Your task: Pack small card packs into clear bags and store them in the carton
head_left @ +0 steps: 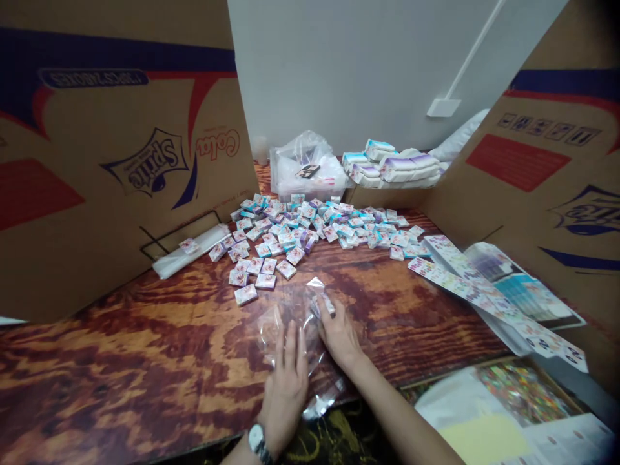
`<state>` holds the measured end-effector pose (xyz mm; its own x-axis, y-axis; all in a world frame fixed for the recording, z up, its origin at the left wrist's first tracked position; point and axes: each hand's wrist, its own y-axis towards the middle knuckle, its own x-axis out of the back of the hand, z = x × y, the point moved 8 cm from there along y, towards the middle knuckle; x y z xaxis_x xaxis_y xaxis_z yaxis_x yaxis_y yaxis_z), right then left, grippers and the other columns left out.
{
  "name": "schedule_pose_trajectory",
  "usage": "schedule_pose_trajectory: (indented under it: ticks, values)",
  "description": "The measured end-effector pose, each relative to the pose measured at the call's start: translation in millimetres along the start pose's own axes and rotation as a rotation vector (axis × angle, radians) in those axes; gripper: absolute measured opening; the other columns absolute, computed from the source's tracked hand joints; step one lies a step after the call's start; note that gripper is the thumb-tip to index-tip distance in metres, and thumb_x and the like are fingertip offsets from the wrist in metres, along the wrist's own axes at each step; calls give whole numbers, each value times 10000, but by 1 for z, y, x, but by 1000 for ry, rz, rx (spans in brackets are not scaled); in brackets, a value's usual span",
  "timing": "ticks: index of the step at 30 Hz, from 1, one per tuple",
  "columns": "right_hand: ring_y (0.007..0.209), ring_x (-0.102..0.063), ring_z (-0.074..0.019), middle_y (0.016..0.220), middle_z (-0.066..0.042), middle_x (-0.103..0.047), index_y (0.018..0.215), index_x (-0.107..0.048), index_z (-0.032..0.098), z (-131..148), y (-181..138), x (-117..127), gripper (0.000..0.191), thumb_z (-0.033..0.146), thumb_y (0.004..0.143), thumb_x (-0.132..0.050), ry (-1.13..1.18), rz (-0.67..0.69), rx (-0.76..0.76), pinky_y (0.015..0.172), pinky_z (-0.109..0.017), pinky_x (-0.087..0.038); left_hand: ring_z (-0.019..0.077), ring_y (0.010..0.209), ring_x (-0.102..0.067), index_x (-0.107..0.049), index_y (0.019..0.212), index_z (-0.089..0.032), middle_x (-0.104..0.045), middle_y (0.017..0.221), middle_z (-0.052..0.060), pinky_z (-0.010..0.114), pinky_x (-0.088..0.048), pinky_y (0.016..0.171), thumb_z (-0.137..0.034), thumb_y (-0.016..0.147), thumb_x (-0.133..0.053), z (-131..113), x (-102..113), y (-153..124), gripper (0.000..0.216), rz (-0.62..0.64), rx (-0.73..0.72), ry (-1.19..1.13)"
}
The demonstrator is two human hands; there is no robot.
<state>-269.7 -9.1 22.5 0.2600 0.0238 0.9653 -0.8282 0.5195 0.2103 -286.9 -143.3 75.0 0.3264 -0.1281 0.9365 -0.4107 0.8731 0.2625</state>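
Reddish-brown wood-grain table [145, 368], running across most of the lower frame. Two large printed cartons stand on it: left carton [116, 161] filling the upper left, its lettering upside down; right carton [542, 174] along the right edge.

Wide heap of small boxes [300, 226] — white with purple or blue edges — spread over the centre, stragglers toward centre left. Behind it, upper centre: clear bag [305, 155], and just right of that, stacked soft packs [411, 169] with purple and blue tops. Printed strips [484, 300] lie at centre right; colourful pieces [523, 391] sit under clear plastic at lower right.

Left hand [285, 387], bottom centre: palm down, fingers stretched out over thin clear film [316, 358]. Right hand [339, 332], just right of it: fingers curled, gripping a small patterned box [323, 306] at the film's upper right, below the heap. Smallest details blurred.

Wristwatch [256, 439] on the left wrist — bottom edge.
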Motion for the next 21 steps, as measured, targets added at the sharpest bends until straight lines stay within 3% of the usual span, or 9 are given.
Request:
schedule_pose_trajectory:
  ticks: [2, 5, 9, 13, 15, 17, 21]
  values:
    - [1017, -583, -283, 1236, -193, -490, 1381, -384, 194, -4, 10, -10, 538, 156, 855, -489, -48, 26, -31, 800, -408, -537, 301, 1350, -278, -317, 1391, -116, -163, 1509, 168, 125, -492, 461, -21, 742, -483, -9, 1, -1, 677, 19, -56, 22]
    - [1083, -553, -289, 1264, -195, -495, 1408, -337, 181, 3, 7, -3, 571, 184, 862, -503, -67, 21, -10, 842, -397, -525, 299, 1332, -316, -360, 1372, -120, -216, 1496, 160, 133, -506, 482, -1, 733, -481, -10, 3, 3, 661, 23, -77, 60]
    - [1075, -568, -300, 1342, -175, -458, 1405, -344, 251, 12, -21, 34, 594, 165, 841, -509, -103, -11, 45, 715, -352, -561, 310, 1323, -329, -388, 1357, -119, -241, 1490, 155, 179, -550, 546, 8, 732, -465, -3, 5, 12, 642, 9, -53, 80]
    - [780, -653, -182, 1067, -107, -654, 1272, -511, 262, 6, -20, 80, 378, 267, 900, -445, 129, -1, 258, 645, -255, -533, 309, 1318, -340, -377, 1365, -133, -233, 1495, 152, 176, -546, 527, 17, 719, -461, 3, 3, 12, 668, 1, -53, 86]
    - [779, -643, -158, 958, -71, -678, 1175, -578, 246, -9, 14, 95, 302, 284, 918, -424, 241, -6, 268, 702, -239, -509, 303, 1308, -359, -389, 1359, -139, -237, 1495, 148, 154, -535, 518, 25, 712, -461, 6, 1, 10, 671, -20, -51, 76]
    - [866, -628, -172, 994, -74, -665, 1148, -591, 225, -26, 68, 98, 291, 284, 923, -415, 231, -45, 203, 774, -267, -487, 298, 1313, -350, -396, 1357, -151, -221, 1504, 133, 130, -522, 517, 28, 708, -467, 9, -3, 8, 677, -32, -55, 62]
    - [1105, -520, -226, 1233, -113, -549, 1324, -457, 229, -41, 187, 62, 455, 347, 886, -498, 87, 50, 134, 922, -350, -412, 304, 1364, -239, -384, 1367, -159, -203, 1513, 115, 128, -532, 577, -57, 751, -511, 10, -18, 2, 637, -63, -109, -9]
